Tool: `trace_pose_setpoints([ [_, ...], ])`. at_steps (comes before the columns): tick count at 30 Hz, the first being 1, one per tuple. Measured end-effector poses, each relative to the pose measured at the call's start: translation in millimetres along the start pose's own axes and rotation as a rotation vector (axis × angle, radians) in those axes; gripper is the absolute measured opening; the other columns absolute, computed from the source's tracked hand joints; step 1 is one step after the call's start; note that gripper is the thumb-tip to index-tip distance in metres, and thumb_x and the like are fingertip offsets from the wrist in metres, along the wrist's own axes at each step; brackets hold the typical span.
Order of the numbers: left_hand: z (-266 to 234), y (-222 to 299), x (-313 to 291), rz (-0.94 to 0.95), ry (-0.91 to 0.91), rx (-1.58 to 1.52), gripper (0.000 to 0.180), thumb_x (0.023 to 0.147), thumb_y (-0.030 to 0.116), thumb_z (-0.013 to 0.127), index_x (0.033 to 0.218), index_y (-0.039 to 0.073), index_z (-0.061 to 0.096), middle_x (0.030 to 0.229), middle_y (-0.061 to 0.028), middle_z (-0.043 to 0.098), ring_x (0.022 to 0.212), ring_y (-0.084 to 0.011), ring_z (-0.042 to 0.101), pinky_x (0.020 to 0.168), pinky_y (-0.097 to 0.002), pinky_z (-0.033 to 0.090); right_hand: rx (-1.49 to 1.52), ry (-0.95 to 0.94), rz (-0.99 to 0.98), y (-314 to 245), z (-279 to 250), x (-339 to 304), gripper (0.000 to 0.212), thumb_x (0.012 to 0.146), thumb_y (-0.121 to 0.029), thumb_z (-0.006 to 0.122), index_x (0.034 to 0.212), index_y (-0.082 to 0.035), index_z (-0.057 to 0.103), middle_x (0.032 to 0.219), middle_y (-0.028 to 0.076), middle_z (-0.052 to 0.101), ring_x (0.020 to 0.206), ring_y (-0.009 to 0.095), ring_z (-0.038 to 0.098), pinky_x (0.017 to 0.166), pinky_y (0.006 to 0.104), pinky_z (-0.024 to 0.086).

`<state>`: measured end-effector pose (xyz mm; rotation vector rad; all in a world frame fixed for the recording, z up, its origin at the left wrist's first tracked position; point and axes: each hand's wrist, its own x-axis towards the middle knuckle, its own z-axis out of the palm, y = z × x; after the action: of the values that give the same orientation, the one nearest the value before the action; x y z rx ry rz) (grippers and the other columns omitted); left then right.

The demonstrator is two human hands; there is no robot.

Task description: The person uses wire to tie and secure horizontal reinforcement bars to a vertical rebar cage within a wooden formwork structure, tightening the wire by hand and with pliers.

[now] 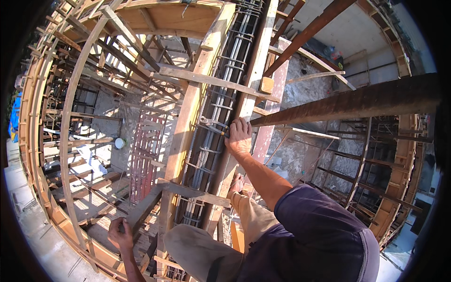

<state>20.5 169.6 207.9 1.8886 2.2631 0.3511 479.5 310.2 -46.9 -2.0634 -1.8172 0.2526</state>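
Note:
My right hand is closed around the handle of a claw hammer, resting on the upper edge of a wooden side board. The hammer's metal head lies over the steel rebar cage, which runs lengthwise inside a timber beam form. Off to the lower left, my left hand is raised with its fingers curled; what they hold, if anything, I cannot make out. A short timber slants down close to that hand, its upper end at a wooden crosspiece spanning the form.
Another crosspiece bridges the form farther up. A thick dark timber reaches in from the right. On both sides, openings drop to a lower level with props and scaffolding. A white bucket stands below at left. My foot is beside the form.

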Motion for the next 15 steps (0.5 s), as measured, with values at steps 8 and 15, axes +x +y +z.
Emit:
trace_pose_setpoints([
  [8, -1.1, -4.7, -2.2, -0.055, -0.001, 0.001, 0.016, 0.088, 0.015, 0.066, 0.09, 0.0, 0.07, 0.082, -0.0148, 0.069, 0.074, -0.031, 0.066, 0.069, -0.0394, 0.051, -0.068, 0.008, -0.022, 0.1, 7.8, -3.4, 0.053, 0.07, -0.024, 0.076, 0.115, -0.003, 0.058, 0.127, 0.012, 0.053, 0.134, 0.036, 0.04, 0.112, 0.0546, 0.029],
  [15, -1.7, 1.6, 0.4, -0.169, -0.028, 0.014, 0.019, 0.088, 0.018, 0.067, 0.092, 0.0, 0.071, 0.082, -0.0147, 0.07, 0.075, -0.0286, 0.067, 0.07, -0.0379, 0.052, -0.051, -0.009, -0.132, 7.5, 9.4, -0.5, 0.041, 0.074, -0.019, 0.073, 0.107, -0.002, 0.056, 0.116, 0.016, 0.058, 0.132, 0.037, 0.043, 0.112, 0.0547, 0.031],
])
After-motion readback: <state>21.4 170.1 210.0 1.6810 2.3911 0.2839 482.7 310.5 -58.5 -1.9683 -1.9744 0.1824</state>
